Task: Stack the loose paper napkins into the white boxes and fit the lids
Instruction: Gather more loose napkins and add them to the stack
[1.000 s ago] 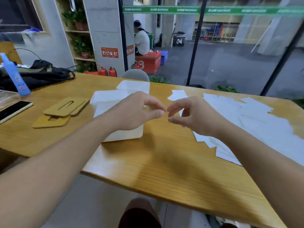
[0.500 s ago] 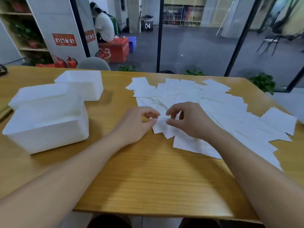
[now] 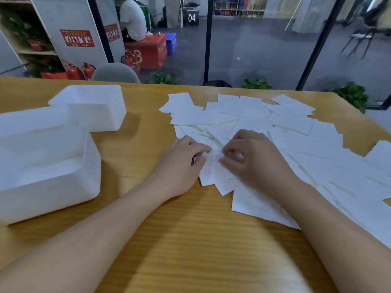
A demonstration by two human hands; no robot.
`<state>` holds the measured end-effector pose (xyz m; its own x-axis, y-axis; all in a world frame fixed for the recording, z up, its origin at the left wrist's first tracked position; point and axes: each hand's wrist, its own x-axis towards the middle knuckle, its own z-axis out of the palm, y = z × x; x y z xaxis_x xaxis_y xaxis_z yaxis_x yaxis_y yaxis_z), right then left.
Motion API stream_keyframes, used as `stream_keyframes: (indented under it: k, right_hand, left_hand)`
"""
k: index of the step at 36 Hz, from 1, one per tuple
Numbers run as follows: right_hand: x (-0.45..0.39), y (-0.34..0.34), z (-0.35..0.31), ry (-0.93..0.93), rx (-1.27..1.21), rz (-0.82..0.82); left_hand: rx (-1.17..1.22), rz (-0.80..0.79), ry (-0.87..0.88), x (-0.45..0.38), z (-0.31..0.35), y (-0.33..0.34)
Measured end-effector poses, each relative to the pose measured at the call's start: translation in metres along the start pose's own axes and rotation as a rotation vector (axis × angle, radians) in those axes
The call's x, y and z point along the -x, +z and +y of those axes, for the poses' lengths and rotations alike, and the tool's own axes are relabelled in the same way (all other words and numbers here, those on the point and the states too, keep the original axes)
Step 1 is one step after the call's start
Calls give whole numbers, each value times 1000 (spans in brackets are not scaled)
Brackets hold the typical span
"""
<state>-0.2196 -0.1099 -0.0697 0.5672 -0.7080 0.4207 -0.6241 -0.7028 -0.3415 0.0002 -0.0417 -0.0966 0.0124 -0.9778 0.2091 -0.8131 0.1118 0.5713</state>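
With the view now swung rightward off the earlier clutter, noted from left to right. Far left of the left hand: large open white box [image 3: 48, 166], lidless; nothing distinguishable inside, though glare washes out the interior. Behind it and also left of the hands: smaller white box [image 3: 93, 106], open as well. No lids in view now.

Changed since a second ago: both hands then held up off the wooden table [image 3: 179, 240], fingertips pinched toward each other on nothing visible. Half a second ago, lowered to the near edge of the paper. Now down on the pile itself.

Left hand [image 3: 184, 163]: fingers curled, fingertips pinching what looks like the edge of a napkin [image 3: 211, 168] lying between the two hands. Right hand [image 3: 251, 157]: likewise curled, thumb and fingers pinching at the same sheet from the other side. Exact contact blurred; whether one sheet or several is gripped cannot be told.

Right of and beyond the right hand: loose paper napkins [image 3: 296, 144] spread in an overlapping fan across the table, reaching toward the far right edge. Whole spread still on the table, well apart from both boxes.

Judgement: first pick-up just beginning; no sign of stacking so far, lid fitting far off. Thin overlapping sheets likely to drag neighbours along when lifted. Carry leftward to the large box probably next.
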Motion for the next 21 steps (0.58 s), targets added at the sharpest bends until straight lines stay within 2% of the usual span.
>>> stream_keyframes:
  k: [8,14,21]
  right_hand:
    - [-7,14,-15,-27,129,1]
    - [-7,15,-22,-153,268,-32]
    - [-8,13,-25,-123,299,-39]
  left_hand:
    - [57,-9,-8,-1,-9,-3]
    - [48,-15,-2,-1,-10,-4]
    - [41,-41,-8,0,-9,-5]
